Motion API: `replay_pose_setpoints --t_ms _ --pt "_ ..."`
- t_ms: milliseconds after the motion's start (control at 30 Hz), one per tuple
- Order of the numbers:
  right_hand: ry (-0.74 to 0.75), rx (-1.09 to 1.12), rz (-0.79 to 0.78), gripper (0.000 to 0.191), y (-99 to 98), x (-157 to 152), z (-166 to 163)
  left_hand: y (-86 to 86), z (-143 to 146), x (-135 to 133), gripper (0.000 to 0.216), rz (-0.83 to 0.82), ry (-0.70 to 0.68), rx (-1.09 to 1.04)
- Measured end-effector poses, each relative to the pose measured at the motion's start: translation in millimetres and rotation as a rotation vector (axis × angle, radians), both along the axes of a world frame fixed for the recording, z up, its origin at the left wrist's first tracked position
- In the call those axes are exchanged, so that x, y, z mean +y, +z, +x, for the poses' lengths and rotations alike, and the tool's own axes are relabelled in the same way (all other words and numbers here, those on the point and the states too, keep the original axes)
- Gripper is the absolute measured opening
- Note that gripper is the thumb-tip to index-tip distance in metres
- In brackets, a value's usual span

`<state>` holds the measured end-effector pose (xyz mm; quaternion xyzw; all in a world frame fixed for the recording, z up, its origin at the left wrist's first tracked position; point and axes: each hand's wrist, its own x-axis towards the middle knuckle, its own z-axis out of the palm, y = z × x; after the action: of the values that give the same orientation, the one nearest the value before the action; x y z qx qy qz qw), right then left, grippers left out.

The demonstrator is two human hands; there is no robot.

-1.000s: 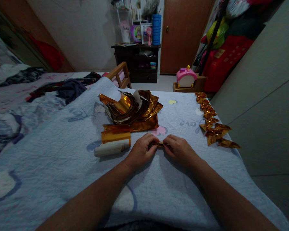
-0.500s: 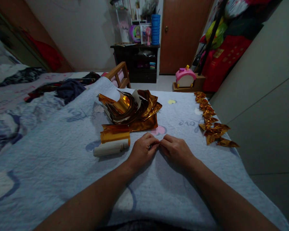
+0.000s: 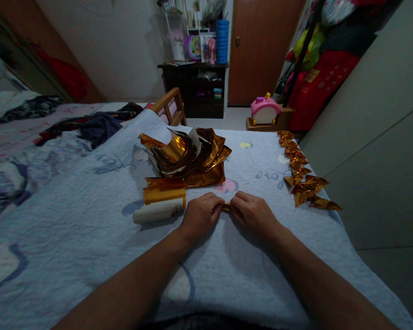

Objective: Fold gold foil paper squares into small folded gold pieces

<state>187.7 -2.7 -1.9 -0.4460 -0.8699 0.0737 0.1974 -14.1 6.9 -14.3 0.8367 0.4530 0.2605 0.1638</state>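
Note:
Between my hands shows a short strip of gold foil paper [image 3: 226, 207], its ends hidden by my fingers. My left hand [image 3: 202, 211] pinches its left end, and my right hand [image 3: 254, 211] is closed on the right end. Just left of my left hand lies a pale rolled bundle [image 3: 156, 211], with flat gold foil sheets [image 3: 163, 196] behind it. Farther back, a curled stack of gold foil paper [image 3: 179, 153] rests on the bedspread. Off to the right, a row of folded gold foil pieces [image 3: 304, 185] runs along the edge.
The pale blue patterned bedspread [image 3: 106, 256] lies under everything. A wooden bed rail [image 3: 172, 107] rises behind the stack. Beyond stand a dark shelf unit [image 3: 192, 91] and a pink toy case [image 3: 265, 111]. Rumpled clothes [image 3: 99, 128] lie at the left, and a white cabinet [image 3: 375, 137] borders the right.
My hands have drawn slightly apart, the left one shifting a little to the left. A length of gold foil paper now shows between the fingertips. The other foil pieces have not moved.

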Motion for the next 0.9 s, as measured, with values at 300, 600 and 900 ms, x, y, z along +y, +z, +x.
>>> replay_pose_setpoints --t_ms 300,600,900 --pt "-0.017 0.310 -0.142 0.014 -0.8 6 9 7.6 -2 -1 0.024 0.052 -0.157 -0.198" --pt "-0.024 0.549 -0.377 0.012 1.3 7 9 12.7 -4 2 0.021 -0.080 -0.254 -0.302" --pt "0.033 0.802 -0.734 0.014 -0.3 9 14 15.5 -3 4 0.013 -0.623 -0.093 -0.593"
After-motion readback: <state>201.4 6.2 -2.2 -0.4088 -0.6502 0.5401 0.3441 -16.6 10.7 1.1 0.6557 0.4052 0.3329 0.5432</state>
